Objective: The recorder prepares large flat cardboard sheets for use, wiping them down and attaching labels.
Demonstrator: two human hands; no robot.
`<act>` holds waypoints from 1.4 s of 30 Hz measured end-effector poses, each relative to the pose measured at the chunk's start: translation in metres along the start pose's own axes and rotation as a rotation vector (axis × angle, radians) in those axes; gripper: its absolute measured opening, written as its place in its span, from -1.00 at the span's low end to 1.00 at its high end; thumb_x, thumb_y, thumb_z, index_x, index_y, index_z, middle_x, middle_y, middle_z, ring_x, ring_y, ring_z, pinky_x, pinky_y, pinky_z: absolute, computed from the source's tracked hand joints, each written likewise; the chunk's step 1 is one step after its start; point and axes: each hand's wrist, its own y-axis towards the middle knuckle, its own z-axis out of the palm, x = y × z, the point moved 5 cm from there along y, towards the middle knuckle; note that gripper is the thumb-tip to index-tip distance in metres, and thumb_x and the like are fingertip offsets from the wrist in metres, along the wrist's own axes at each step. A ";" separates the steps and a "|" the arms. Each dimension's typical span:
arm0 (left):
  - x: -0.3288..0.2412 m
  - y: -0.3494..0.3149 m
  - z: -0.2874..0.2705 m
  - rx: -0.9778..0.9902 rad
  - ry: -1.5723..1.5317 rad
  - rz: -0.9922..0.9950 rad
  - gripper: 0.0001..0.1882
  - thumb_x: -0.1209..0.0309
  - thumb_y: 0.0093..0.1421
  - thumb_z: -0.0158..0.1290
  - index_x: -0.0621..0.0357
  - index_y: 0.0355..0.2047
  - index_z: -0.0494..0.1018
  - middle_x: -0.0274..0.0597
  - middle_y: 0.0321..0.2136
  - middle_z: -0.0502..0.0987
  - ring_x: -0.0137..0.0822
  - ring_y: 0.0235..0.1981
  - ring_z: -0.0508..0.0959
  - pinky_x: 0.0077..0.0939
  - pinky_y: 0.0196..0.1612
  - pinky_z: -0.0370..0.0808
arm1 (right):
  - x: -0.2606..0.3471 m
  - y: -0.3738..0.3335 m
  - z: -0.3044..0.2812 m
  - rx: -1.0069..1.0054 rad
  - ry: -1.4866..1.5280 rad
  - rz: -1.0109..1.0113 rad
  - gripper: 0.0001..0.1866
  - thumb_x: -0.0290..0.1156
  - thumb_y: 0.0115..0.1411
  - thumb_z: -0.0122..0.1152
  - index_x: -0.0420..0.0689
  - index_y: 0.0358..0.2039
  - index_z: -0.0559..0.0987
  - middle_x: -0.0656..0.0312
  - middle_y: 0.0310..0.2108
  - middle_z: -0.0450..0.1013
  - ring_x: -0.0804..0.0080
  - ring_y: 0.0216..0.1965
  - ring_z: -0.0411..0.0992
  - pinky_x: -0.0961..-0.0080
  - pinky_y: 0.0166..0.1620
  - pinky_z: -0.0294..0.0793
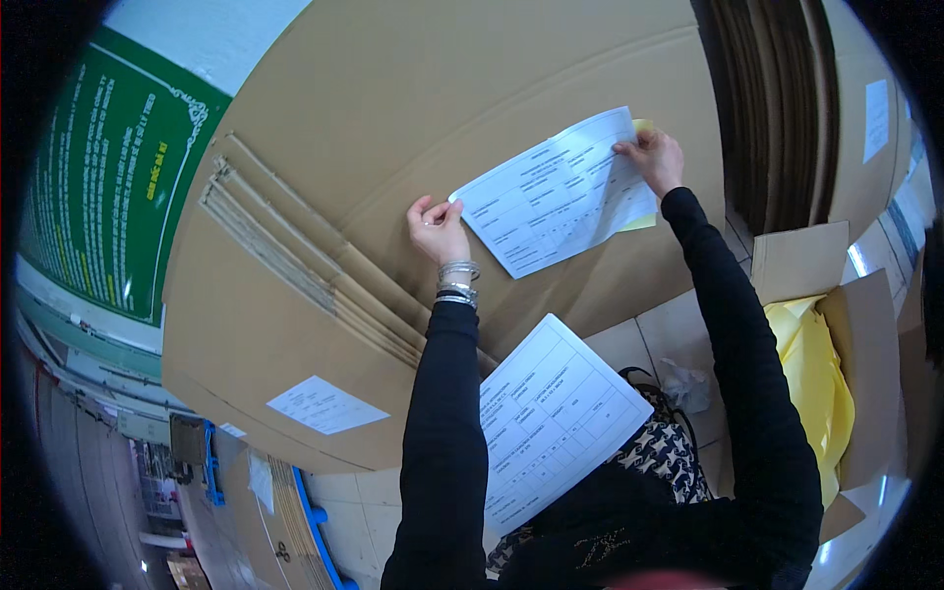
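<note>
A white printed label sheet [551, 192] is stretched at a tilt between my hands, in front of a large brown cardboard sheet [551, 79]. My left hand [440, 231], with bracelets at its wrist, pinches the sheet's left corner. At the other end, my right hand [654, 157] grips the right edge between thumb and fingers. Yellow backing paper [641, 218] shows behind that edge. Whether the label touches the cardboard, I cannot tell. A second white printed sheet [560, 423] is beside my left forearm, in front of my body; what supports it is hidden.
Folded cardboard flaps [295, 256] stand to the left, and a white label [327, 404] is on the cardboard below them. Stacked dark cardboard [777, 118] rises at the far right. An open carton [865, 364] holds yellow paper [811, 379]. A green sign [118, 167] hangs at left.
</note>
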 end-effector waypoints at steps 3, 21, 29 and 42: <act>0.001 -0.002 0.005 -0.015 -0.085 0.059 -0.48 0.63 -0.18 0.29 0.28 -0.18 0.33 -0.19 -0.55 0.55 -0.47 -0.55 0.47 -0.58 -0.44 0.43 | -0.006 0.004 -0.003 -0.010 0.009 -0.005 -0.55 0.01 -0.14 0.37 -0.18 -0.61 0.57 0.10 -0.64 0.46 0.22 -0.56 0.47 0.33 -0.45 0.42; -0.028 -0.037 0.021 0.253 0.932 0.547 -0.49 0.21 0.06 0.09 0.03 0.02 0.28 -0.23 0.13 0.16 -0.18 0.13 0.15 0.16 0.08 0.09 | -0.009 0.007 -0.002 0.049 0.006 -0.011 -0.54 0.02 -0.08 0.33 -0.19 -0.51 0.59 0.09 -0.61 0.48 0.25 -0.54 0.48 0.34 -0.42 0.43; 0.029 -0.095 0.068 0.850 1.557 1.139 -0.18 -0.21 0.09 -0.19 -0.18 0.29 -0.07 -0.41 0.34 -0.27 -0.24 0.35 -0.29 0.34 0.22 -0.39 | -0.023 -0.017 -0.084 0.067 0.139 -0.035 -0.74 -0.32 0.02 0.31 -0.26 -0.38 0.61 0.10 -0.47 0.55 0.40 -0.43 0.53 0.52 -0.29 0.48; 0.014 -0.117 0.140 1.014 1.509 1.326 -0.25 -0.03 0.04 0.00 -0.40 0.25 0.01 -0.47 0.34 -0.19 -0.29 0.35 -0.23 0.17 0.27 -0.33 | -0.232 -0.293 -0.494 -0.006 -0.414 0.511 -0.88 -0.57 -0.04 0.26 -0.27 -0.43 0.57 0.26 -0.45 0.51 0.49 -0.37 0.47 0.62 -0.24 0.42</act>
